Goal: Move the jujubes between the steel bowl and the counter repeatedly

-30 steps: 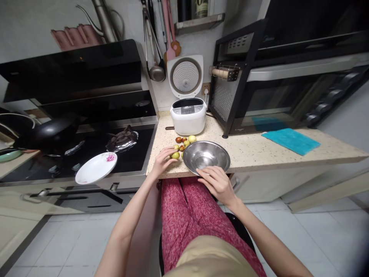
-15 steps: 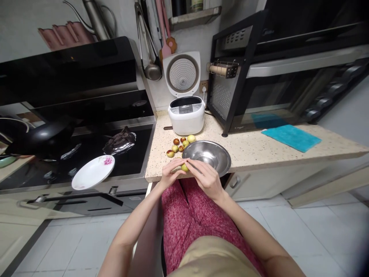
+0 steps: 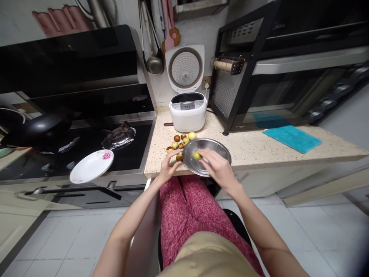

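Observation:
A steel bowl sits at the front edge of a speckled counter. My right hand reaches into it, with a green jujube at its fingertips. Left of the bowl my left hand pinches another green jujube on the counter. Several more green and red-brown jujubes lie in a loose heap just behind it. My legs in red trousers are below the counter edge.
A white rice cooker with its lid up stands behind the fruit. A flowered white plate rests on the black stove's front edge, with a dark wok further left. A black oven rack and a teal cloth are on the right.
My left hand took a jujube from the heap and brought it to my right hand. The right hand carried it into the bowl, and the left hand went back to the fruit.

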Motion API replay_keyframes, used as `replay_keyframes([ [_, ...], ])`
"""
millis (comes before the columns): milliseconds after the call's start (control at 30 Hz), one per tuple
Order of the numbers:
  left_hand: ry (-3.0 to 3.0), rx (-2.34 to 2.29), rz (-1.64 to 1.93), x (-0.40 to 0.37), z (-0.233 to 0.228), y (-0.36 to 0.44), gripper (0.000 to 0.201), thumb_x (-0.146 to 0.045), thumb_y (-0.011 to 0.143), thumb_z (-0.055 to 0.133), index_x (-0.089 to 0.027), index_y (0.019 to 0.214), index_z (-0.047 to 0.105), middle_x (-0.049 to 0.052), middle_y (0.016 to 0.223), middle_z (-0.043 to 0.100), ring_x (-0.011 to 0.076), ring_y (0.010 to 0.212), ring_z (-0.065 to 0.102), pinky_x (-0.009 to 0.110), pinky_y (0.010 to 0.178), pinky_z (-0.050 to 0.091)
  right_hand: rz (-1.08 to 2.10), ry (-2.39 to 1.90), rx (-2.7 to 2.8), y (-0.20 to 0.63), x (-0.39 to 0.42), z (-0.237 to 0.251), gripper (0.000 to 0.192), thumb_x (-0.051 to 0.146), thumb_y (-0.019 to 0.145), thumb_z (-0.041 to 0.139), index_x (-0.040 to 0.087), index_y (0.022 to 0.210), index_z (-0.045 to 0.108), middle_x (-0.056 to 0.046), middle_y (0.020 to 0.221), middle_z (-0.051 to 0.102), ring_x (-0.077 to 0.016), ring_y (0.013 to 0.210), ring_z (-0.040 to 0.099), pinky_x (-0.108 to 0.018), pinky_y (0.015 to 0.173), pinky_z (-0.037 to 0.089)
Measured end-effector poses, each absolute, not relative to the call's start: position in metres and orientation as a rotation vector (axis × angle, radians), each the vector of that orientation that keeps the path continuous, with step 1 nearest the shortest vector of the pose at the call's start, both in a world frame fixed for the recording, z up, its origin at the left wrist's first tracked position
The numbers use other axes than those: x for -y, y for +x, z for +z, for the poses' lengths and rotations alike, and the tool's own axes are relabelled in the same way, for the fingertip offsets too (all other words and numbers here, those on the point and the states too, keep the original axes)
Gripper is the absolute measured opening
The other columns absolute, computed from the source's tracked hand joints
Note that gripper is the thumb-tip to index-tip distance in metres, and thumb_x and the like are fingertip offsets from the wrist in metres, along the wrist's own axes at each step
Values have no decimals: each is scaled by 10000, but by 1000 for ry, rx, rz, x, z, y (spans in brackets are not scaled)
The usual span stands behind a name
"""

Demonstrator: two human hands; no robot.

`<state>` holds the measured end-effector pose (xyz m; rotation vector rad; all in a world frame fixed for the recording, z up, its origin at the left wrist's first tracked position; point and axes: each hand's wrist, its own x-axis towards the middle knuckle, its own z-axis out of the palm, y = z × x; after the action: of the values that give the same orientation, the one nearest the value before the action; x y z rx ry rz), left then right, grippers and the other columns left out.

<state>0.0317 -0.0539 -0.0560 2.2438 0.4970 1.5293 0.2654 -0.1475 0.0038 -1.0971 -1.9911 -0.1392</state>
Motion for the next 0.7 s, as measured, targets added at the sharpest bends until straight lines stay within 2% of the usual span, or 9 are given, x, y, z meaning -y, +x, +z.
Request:
replay_keyframes([
  [167, 2362, -718, 1468, 55, -51, 35, 279, -323, 1038, 585, -210, 1288, 639, 133, 1274, 707, 260, 1243, 662, 512, 1095, 545, -178, -1502, 2241, 291, 123, 19, 312, -10, 904, 521, 160, 1073, 722, -124, 1095, 757, -264, 979, 725, -375, 829, 585],
  [267, 2376, -782, 1491, 55, -55, 36, 269, -298, 1053, 540, -209, 1289, 634, 126, 1244, 717, 243, 1200, 683, 478, 1067, 569, -260, -1619, 2308, 294, 111, 18, 324, -54, 850, 493, 141, 980, 717, -117, 1001, 752, -236, 889, 714, -321, 752, 535],
  [400, 2415, -828, 1477, 56, -60, 35, 287, -298, 1049, 539, -219, 1314, 615, 118, 1249, 719, 237, 1187, 698, 451, 1048, 589, -267, -1638, 2323, 295, 101, 11, 309, -47, 833, 493, 128, 939, 724, -124, 949, 752, -212, 823, 696, -301, 704, 495],
  [533, 2492, -864, 1386, 57, -61, 34, 353, -310, 1032, 564, -211, 1370, 575, 131, 1299, 701, 256, 1233, 681, 459, 1066, 582, -165, -1695, 2350, 296, 96, 9, 296, -46, 844, 508, 124, 911, 741, -137, 964, 766, -239, 867, 715, -316, 732, 508],
  [700, 2500, -902, 1346, 55, -63, 32, 375, -309, 1003, 606, -204, 1362, 581, 138, 1297, 702, 272, 1232, 676, 477, 1070, 574, -105, -1666, 2302, 299, 101, 8, 355, -59, 835, 545, 152, 1011, 770, -124, 994, 784, -262, 931, 737, -339, 795, 546],
])
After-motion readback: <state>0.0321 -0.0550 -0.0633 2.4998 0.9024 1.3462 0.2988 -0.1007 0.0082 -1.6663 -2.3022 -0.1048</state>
